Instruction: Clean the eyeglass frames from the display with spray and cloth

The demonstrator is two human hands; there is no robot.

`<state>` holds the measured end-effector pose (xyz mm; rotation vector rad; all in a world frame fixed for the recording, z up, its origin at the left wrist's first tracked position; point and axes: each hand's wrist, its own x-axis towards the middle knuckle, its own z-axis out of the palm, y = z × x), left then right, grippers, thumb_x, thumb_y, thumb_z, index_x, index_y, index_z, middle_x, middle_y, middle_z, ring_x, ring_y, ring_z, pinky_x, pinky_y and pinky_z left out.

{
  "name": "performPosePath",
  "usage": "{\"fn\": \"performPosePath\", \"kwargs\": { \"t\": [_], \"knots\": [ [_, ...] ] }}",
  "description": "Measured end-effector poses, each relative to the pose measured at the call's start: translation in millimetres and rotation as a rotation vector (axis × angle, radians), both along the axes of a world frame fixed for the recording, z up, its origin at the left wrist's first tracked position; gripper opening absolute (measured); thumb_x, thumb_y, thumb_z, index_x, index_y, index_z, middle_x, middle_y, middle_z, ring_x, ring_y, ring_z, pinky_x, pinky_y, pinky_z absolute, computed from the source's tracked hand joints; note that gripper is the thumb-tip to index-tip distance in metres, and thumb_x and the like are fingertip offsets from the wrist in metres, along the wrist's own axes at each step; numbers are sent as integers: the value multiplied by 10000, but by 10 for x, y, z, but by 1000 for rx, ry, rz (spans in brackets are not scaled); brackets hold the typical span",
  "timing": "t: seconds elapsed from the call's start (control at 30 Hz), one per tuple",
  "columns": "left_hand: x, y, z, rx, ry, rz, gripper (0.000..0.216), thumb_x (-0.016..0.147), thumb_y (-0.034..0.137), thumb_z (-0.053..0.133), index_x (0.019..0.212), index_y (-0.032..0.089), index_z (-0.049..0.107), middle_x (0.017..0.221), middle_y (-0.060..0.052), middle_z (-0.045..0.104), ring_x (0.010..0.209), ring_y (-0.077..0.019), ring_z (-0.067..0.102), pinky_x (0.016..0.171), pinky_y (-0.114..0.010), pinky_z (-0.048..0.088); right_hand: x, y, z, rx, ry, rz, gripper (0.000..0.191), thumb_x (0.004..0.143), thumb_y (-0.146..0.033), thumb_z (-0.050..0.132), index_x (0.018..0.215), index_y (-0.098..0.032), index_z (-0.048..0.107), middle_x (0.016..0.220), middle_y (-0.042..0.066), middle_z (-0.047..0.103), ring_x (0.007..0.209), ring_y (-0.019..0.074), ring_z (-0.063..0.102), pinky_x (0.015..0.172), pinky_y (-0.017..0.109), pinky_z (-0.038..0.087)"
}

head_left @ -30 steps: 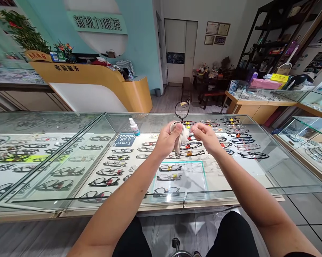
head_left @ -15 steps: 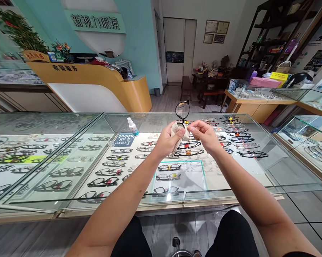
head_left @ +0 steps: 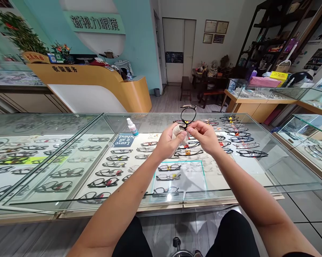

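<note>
Above a glass display counter (head_left: pixel 259 167) I hold a pair of black round-framed glasses (head_left: pixel 189 115). My left hand (head_left: pixel 168 142) is closed on a beige cleaning cloth (head_left: pixel 177 131), which is pressed round the lower part of the frame. My right hand (head_left: pixel 205 135) pinches the glasses at the frame, right beside the cloth. One lens ring stands up above both hands; the other is hidden by the cloth and fingers.
A small white spray bottle (head_left: pixel 132 126) with a teal label stands on the counter top, left of my hands. Several rows of glasses lie under the glass. An orange reception desk (head_left: pixel 96 84) stands behind, more glass cases (head_left: pixel 268 95) to the right.
The glasses have turned and shifted right in my hands, the free lens ring now tilted to the right. Both hands have drawn closer together; the cloth is more bunched up.
</note>
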<state>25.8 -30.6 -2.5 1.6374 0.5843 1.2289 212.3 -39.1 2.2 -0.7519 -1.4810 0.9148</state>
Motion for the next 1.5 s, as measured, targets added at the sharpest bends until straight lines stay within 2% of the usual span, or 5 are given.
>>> {"fn": "performPosePath", "kwargs": {
  "t": [0.3, 0.6, 1.2, 1.43, 1.5],
  "knots": [
    [-62, 5, 1, 120, 201, 158, 531, 951, 702, 767, 879, 212, 576, 696, 35, 568, 611, -118, 466, 574, -262, 365, -10, -18, -8, 10, -40, -43, 589, 818, -778, 855, 852, -210, 704, 589, -81, 425, 579, 111, 324, 587, 314, 238],
    [-43, -11, 20, 156, 228, 228, 605, 939, 754, 741, 774, 222, 506, 633, 45, 482, 601, -124, 402, 571, -281, 299, -41, -68, 2, 0, -38, -48, 580, 836, -775, 833, 827, -219, 670, 560, -92, 408, 553, 103, 277, 576, 310, 220],
    [-11, -22, 81, 90, 103, 126, 689, 919, 859, 689, 723, 227, 497, 632, 23, 468, 576, -131, 404, 536, -278, 393, -75, -73, 12, -67, 44, -16, 539, 753, -707, 934, 826, -216, 725, 586, -75, 406, 596, 113, 324, 591, 302, 255],
    [-60, 33, 46, 121, 196, 94, 689, 956, 882, 606, 906, 198, 673, 769, -28, 629, 729, -190, 569, 691, -314, 481, -96, -46, -3, -221, 197, 126, 576, 715, -726, 948, 862, -192, 787, 593, -81, 385, 571, 87, 268, 563, 291, 204],
    [-73, 27, 60, 114, 227, 37, 694, 961, 876, 605, 993, 191, 709, 781, -26, 637, 774, -206, 601, 735, -319, 496, -78, -43, 10, -253, 226, 131, 565, 701, -704, 968, 862, -190, 799, 614, -63, 455, 576, 89, 324, 565, 284, 230]
  ]
}}
